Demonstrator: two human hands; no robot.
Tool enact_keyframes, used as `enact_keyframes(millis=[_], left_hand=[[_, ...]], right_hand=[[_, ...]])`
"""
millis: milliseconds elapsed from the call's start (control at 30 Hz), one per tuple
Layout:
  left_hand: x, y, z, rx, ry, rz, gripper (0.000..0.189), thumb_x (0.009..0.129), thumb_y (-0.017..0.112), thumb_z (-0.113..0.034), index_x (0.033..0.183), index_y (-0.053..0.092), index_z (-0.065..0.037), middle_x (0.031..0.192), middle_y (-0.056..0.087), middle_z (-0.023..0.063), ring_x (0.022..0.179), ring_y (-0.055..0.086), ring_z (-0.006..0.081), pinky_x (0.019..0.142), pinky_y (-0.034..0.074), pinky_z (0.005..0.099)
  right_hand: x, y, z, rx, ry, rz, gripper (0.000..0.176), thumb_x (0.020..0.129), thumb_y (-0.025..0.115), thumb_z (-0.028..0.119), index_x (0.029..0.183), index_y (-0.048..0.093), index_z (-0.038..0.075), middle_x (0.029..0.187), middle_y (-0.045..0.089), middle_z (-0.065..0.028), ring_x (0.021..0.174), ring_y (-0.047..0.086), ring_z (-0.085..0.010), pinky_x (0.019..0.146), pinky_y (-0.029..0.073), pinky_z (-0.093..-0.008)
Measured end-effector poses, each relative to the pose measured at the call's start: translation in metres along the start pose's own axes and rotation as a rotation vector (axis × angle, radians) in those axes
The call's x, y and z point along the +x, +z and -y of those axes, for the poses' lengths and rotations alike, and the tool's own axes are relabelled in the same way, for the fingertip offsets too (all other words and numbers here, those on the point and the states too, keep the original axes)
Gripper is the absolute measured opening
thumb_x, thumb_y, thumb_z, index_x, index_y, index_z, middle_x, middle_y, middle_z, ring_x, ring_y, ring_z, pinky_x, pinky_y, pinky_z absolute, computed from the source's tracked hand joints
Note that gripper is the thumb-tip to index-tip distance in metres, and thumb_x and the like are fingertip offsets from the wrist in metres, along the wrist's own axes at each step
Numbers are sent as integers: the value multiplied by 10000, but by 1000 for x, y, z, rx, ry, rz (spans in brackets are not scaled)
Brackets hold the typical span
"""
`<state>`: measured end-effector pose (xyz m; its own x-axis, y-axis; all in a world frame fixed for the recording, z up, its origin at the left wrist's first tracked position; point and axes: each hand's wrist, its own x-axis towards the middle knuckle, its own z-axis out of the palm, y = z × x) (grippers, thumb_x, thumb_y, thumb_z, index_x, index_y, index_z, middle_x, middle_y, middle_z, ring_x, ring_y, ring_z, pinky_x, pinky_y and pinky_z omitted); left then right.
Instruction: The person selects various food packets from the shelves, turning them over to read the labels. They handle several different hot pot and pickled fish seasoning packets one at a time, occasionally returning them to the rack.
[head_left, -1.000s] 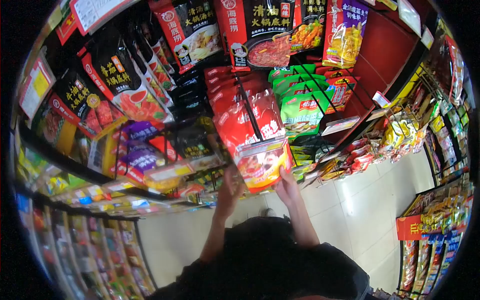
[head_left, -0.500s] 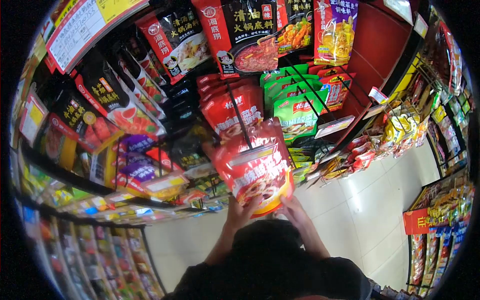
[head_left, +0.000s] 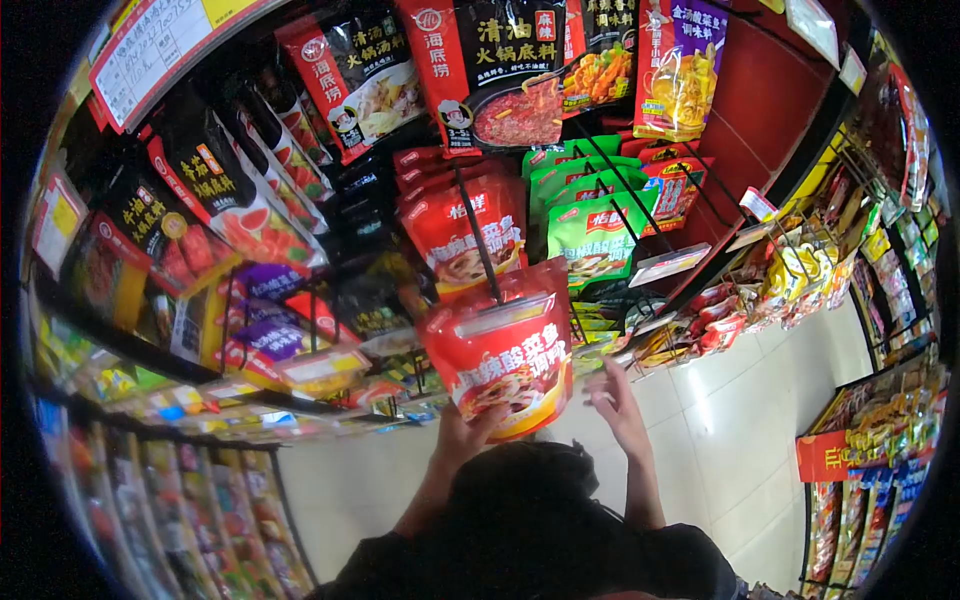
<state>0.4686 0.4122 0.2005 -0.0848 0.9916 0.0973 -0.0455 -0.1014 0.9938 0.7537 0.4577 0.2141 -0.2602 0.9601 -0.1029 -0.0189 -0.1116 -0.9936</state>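
Fingers of the left hand [head_left: 465, 432] pinch the bottom edge of a glossy, crinkled red pouch [head_left: 505, 360]; right hand [head_left: 618, 400] spread, empty.

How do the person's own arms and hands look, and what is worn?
The left arm and the right arm are bare up to a black top at the shoulders. The left hand and the right hand wear no gloves. No watch or bracelet shows; rings are too small to tell.

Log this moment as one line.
left hand: grips red seasoning pouch | right hand: open beside it | backdrop: hanging pouches
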Motion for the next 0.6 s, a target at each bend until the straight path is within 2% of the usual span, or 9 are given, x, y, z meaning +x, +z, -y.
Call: enact_keyframes(millis=[100,133,233,267,400,500,567,600], left_hand=[[-3,1,4,-73,-12,-20,381,892,783,-166,1202,654,13,1124,743,145,1032,724,239,911,568,370],[-3,1,2,-57,1,-12,392,891,785,-167,1212,647,11,1131,741,147,1037,723,243,912,569,373],[0,0,-4,2,33,13,425,887,789,-173,1239,630,5,1149,735,150,1053,719,255,917,569,384],[0,-1,-3,25,37,20,434,886,791,-177,1245,625,2,1154,733,149,1058,718,259,918,569,387],[-2,-3,2,-81,-45,12,440,880,794,-185,1244,626,-3,1155,734,143,1072,713,273,923,568,396],[-2,-11,-14,121,-4,103,454,896,731,-45,1320,594,41,1248,690,149,1107,684,232,956,563,375],[-1,-12,-11,120,31,110,465,884,740,-30,1317,589,45,1249,687,154,1114,680,235,961,562,377],[-1,-11,-10,118,48,114,471,878,745,-22,1316,586,47,1250,686,156,1118,678,237,964,561,379]], right_hand=[[2,14,32,-241,-257,-80,724,945,690,162,1569,337,65,1436,484,-146,1289,519,-249,1030,481,-391],[6,16,34,-326,-315,-42,786,908,723,160,1579,327,60,1533,389,-188,1387,439,-314,1094,428,-429],[17,39,64,-558,-573,1,796,890,738,170,1568,342,44,1513,397,-220,1392,420,-361,1131,381,-449],[24,46,65,-495,-622,-2,800,880,749,181,1565,357,54,1512,386,-236,1372,427,-389,1144,358,-458],[40,68,90,-471,-691,-65,777,870,760,168,1550,396,76,1477,411,-226,1345,449,-368,1124,380,-443],[49,75,96,-420,-656,-85,743,853,782,164,1513,454,73,1436,444,-210,1322,471,-346,1109,397,-428],[56,76,92,-420,-634,-91,717,839,801,161,1479,494,60,1408,466,-201,1301,493,-331,1099,411,-413],[59,80,87,-348,-583,-90,668,819,830,173,1409,547,35,1371,490,-194,1250,534,-334,1070,432,-400]])
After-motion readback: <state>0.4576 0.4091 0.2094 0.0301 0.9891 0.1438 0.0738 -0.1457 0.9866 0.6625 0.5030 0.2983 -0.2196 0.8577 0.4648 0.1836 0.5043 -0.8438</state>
